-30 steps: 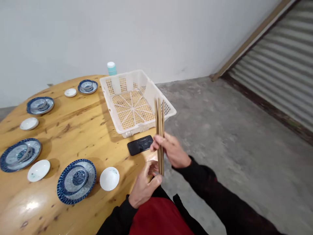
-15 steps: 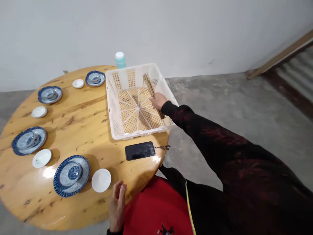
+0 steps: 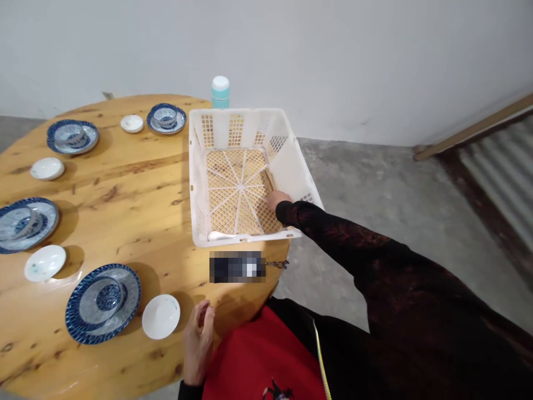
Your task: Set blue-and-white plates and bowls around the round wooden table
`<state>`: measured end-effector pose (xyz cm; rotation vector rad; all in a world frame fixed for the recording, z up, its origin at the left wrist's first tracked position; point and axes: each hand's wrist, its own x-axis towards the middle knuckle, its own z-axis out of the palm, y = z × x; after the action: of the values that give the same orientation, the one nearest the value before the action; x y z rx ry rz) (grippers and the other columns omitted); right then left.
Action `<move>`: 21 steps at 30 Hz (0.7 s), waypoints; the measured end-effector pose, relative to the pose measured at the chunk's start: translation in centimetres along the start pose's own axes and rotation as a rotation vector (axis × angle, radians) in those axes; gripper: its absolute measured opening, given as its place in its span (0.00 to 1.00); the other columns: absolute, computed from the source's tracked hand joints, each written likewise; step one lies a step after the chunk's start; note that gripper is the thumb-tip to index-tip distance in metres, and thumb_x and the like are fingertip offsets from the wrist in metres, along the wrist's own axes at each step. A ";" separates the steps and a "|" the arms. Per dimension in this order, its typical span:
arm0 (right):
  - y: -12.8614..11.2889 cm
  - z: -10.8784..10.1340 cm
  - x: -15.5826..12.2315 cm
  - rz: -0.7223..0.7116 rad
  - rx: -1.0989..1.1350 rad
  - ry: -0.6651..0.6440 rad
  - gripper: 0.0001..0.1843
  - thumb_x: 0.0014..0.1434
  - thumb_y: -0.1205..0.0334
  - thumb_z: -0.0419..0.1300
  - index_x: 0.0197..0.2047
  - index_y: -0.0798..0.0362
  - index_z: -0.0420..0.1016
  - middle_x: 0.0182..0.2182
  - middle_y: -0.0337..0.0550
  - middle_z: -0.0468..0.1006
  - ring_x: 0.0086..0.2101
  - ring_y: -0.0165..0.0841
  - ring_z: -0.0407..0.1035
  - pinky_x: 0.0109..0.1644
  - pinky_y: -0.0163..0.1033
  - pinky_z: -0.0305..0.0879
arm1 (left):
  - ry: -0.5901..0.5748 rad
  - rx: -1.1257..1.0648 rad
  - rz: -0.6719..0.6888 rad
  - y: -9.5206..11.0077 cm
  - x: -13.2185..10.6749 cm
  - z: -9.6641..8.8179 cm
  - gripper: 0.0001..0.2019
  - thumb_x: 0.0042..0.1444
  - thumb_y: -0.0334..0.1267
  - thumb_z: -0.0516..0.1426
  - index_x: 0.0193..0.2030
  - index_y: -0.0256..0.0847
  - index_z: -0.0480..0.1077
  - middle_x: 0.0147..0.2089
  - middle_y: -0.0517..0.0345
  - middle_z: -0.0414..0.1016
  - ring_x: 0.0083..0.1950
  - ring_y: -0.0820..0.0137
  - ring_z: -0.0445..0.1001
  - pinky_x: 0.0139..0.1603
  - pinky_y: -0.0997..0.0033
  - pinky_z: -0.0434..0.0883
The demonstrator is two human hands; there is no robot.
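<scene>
My right hand reaches into the white plastic basket and rests low on its mesh floor by the right wall. Its fingers are closed on the near end of a bundle of brown chopsticks, which lies along that wall. My left hand rests at the near edge of the round wooden table with loosely curved fingers and nothing in it. It is beside a small white dish.
Several blue-patterned plates with cups and small white dishes ring the table's left side. A dark phone and keys lie in front of the basket. A teal bottle stands behind it. Concrete floor lies to the right.
My right hand carried the chopsticks from upright near my chest into the basket and lowered them onto its floor. My left hand let go and dropped to the table edge.
</scene>
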<state>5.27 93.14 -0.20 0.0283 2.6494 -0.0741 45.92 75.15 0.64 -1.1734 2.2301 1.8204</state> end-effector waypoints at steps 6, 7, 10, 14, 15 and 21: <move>-0.2 0.5 0.2 -0.018 -0.094 0.024 0.18 0.66 0.63 0.58 0.54 0.63 0.80 0.48 0.65 0.81 0.50 0.44 0.77 0.50 0.37 0.70 | 0.003 0.033 0.015 -1.6 1.3 -0.3 0.23 0.58 0.57 0.55 0.48 0.40 0.73 0.48 0.46 0.81 0.51 0.56 0.80 0.55 0.55 0.75; -0.2 0.4 0.2 -0.022 -0.109 0.025 0.19 0.66 0.62 0.58 0.54 0.63 0.79 0.49 0.65 0.81 0.50 0.44 0.77 0.50 0.37 0.70 | -0.001 0.035 0.016 -1.9 1.4 -0.3 0.23 0.59 0.57 0.55 0.48 0.41 0.74 0.48 0.46 0.81 0.52 0.56 0.80 0.55 0.56 0.75; -0.2 0.2 0.1 -0.023 -0.158 0.030 0.20 0.66 0.59 0.57 0.55 0.62 0.79 0.50 0.64 0.81 0.51 0.44 0.76 0.51 0.38 0.70 | -0.013 0.029 0.020 -2.7 1.8 -0.5 0.23 0.59 0.57 0.55 0.48 0.40 0.74 0.49 0.46 0.81 0.52 0.56 0.80 0.54 0.57 0.76; -0.3 0.0 -0.3 -0.026 -0.219 0.031 0.20 0.66 0.60 0.57 0.55 0.62 0.80 0.50 0.65 0.81 0.52 0.44 0.76 0.51 0.38 0.70 | -0.024 0.012 0.017 -2.9 2.1 -0.8 0.23 0.59 0.57 0.55 0.48 0.40 0.74 0.48 0.46 0.81 0.52 0.56 0.80 0.53 0.57 0.77; -0.4 0.0 -0.5 -0.031 -0.231 0.028 0.20 0.66 0.60 0.57 0.54 0.62 0.80 0.50 0.65 0.81 0.52 0.44 0.76 0.51 0.38 0.70 | -0.027 0.014 0.017 -2.9 2.1 -0.8 0.23 0.59 0.57 0.55 0.48 0.40 0.74 0.48 0.46 0.81 0.51 0.55 0.80 0.53 0.57 0.77; -0.3 -0.3 -0.9 -0.091 -0.296 0.026 0.18 0.66 0.64 0.56 0.54 0.60 0.80 0.53 0.64 0.80 0.51 0.45 0.76 0.53 0.41 0.70 | -0.015 0.048 0.039 -2.1 1.9 -1.3 0.22 0.58 0.57 0.55 0.47 0.40 0.74 0.47 0.47 0.81 0.50 0.56 0.80 0.55 0.54 0.75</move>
<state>5.95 92.82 0.54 -0.1905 2.6597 0.2897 46.23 73.00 -1.61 -1.1130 2.2908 1.7718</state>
